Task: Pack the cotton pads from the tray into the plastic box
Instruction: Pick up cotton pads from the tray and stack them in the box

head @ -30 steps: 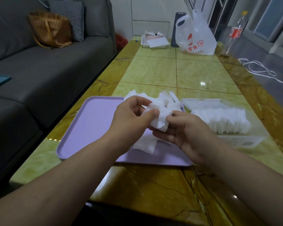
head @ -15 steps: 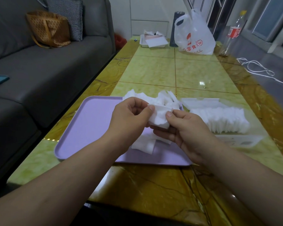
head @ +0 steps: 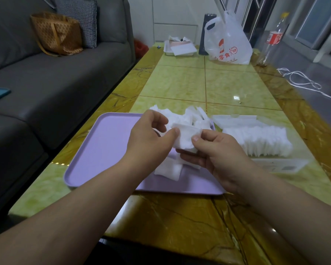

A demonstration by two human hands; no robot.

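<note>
Above the flat lilac plastic tray point(head: 103, 150), the left hand point(head: 149, 138) and right hand point(head: 218, 155) are together pinching a small stack of white square cotton pads point(head: 185, 138), while right of the grip the clear plastic box point(head: 281, 165) is sitting largely filled and loose pads point(head: 168, 170) are lying beneath.

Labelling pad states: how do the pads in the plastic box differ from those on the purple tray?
The box pads stand on edge in one tight row; the tray pads lie in loose jumbled heaps. The box pads sit untouched in the plastic box; the tray pads lie around the left hand and right hand, which pinch a stack. Both are white.
</note>
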